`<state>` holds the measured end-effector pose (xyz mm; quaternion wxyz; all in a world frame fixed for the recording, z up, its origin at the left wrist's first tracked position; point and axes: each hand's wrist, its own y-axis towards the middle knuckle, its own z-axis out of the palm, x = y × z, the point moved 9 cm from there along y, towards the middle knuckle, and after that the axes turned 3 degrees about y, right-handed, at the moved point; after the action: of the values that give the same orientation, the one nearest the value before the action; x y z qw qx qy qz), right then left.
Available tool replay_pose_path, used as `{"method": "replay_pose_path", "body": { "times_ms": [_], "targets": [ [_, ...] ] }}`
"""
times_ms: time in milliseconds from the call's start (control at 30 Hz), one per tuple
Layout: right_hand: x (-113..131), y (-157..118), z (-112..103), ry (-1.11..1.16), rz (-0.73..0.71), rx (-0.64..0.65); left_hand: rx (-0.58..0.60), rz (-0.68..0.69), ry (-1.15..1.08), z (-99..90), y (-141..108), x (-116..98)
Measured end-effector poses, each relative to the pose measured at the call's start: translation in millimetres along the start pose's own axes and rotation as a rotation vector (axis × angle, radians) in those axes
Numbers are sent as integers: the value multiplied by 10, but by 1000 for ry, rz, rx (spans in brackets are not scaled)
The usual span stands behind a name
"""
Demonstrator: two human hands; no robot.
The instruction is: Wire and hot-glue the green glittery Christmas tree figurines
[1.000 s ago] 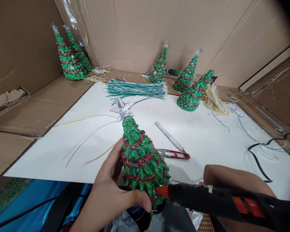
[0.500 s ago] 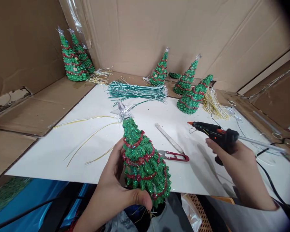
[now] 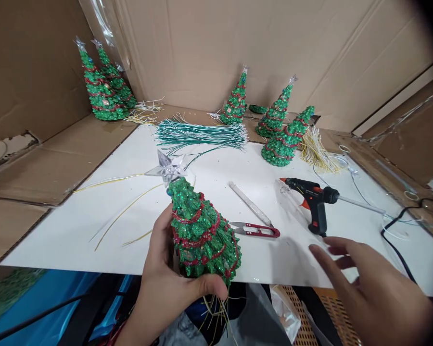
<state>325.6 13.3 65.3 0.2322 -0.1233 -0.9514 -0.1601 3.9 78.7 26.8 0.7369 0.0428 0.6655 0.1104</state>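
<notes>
Tree (image 3: 202,235) is gripped at its base by the left hand (image 3: 173,283), star toward 11 o'clock; right hand (image 3: 375,293) hangs empty, fingers spread, glue gun (image 3: 313,197) at its 12 o'clock. Grip should be kept low.

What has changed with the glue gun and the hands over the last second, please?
The right hand carried the glue gun from the tree's base out to the right, stood it on the white board and let go; it now hovers open just short of it. The left hand still holds the tree, now tipped slightly left. The snips stayed put.
</notes>
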Motion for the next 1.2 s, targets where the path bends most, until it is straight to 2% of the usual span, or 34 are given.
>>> {"method": "replay_pose_path", "body": {
  "times_ms": [67,167,267,433,733,1067,1200],
  "targets": [
    [343,-159,94,77,-38,51,-8,-16,7,4,-11,9],
    [1055,-319,260,408,-321,100,-3,-74,7,21,-11,12],
    [1377,-356,394,588,-425,119,3,-111,3,28,6,-8],
    [1394,-276,464,566,-418,93,30,-102,-21,44,41,-25],
    [1443,-273,505,513,-488,120,3,-60,-70,31,15,-21],
    [1522,-302,551,380,-660,162,46,-62,-163,107,77,-105],
    [1571,-307,551,336,-729,144,45,-56,-117,81,80,-109]
  ]
}}
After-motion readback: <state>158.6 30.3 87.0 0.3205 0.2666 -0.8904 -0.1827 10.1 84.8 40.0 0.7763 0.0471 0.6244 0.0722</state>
